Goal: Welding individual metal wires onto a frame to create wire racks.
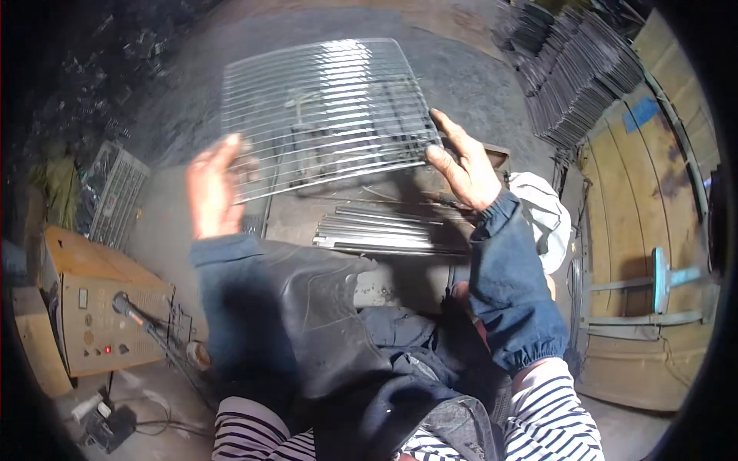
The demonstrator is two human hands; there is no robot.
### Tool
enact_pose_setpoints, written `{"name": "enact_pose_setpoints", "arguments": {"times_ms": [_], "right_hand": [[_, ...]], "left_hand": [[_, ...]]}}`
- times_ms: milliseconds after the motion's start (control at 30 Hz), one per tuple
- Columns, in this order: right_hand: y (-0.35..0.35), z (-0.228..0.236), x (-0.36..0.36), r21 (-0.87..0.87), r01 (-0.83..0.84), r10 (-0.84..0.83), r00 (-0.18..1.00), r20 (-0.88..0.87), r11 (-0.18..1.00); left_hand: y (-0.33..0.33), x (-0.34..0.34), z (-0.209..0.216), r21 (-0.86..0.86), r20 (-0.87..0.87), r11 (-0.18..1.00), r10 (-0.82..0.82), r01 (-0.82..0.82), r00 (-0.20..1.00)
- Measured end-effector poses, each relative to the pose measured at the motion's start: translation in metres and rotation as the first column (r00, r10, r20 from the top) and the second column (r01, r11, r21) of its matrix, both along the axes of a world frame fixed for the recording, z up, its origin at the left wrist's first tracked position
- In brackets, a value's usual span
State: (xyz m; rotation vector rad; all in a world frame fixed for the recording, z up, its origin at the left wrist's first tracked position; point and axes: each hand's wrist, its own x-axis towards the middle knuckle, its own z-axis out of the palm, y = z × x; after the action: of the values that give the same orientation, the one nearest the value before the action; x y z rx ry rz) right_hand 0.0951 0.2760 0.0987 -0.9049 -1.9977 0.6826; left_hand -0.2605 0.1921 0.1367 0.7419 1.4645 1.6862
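A rectangular metal wire rack of many thin parallel rods is held up tilted in front of me, with light glaring off its middle. My right hand pinches its near right corner between thumb and fingers. At the opposite side edge, my left hand grips the rack, its fingers slightly blurred. Below the rack, a bundle of loose metal rods lies on a low work surface, partly in shadow. Dark blue sleeve covers are on both my forearms, and a dark apron covers my lap.
Stacked wire racks stand at the far right. An orange-tan control box with a lit red light and a cable is at left. Another rack leans behind it. At right are a yellowish panel and a whitish cloth.
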Motion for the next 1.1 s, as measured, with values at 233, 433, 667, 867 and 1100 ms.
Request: {"name": "enact_pose_setpoints", "arguments": {"times_ms": [233, 433, 667, 867, 1100], "right_hand": [[0.045, -0.033, 0.021, -0.017, 0.205, -0.196, 0.953, 0.231, 0.979], [0.070, -0.053, 0.017, -0.018, 0.234, -0.202, 0.874, 0.441, 0.972], [0.066, -0.050, 0.046, 0.000, 0.201, -0.190, 0.928, 0.322, 0.980], [-0.025, -0.060, 0.160, 0.024, 0.202, -0.181, 0.811, 0.556, 0.979], [-0.064, -0.093, 0.194, -0.212, 0.235, -0.071, 0.810, 0.582, 0.948]], "left_hand": [[0.092, 0.034, -0.084, -0.058, -0.560, 0.993, 0.056, -0.107, 0.826], [0.089, 0.057, -0.087, -0.370, -0.753, 0.905, -0.158, -0.212, 0.639], [0.105, 0.038, -0.114, -0.328, -0.707, 0.935, -0.150, -0.132, 0.691], [0.094, 0.064, -0.096, 0.089, -0.923, 0.971, 0.164, -0.222, 0.349], [0.076, 0.195, -0.091, -0.002, -1.000, 0.882, 0.006, 0.472, -0.015]]}}
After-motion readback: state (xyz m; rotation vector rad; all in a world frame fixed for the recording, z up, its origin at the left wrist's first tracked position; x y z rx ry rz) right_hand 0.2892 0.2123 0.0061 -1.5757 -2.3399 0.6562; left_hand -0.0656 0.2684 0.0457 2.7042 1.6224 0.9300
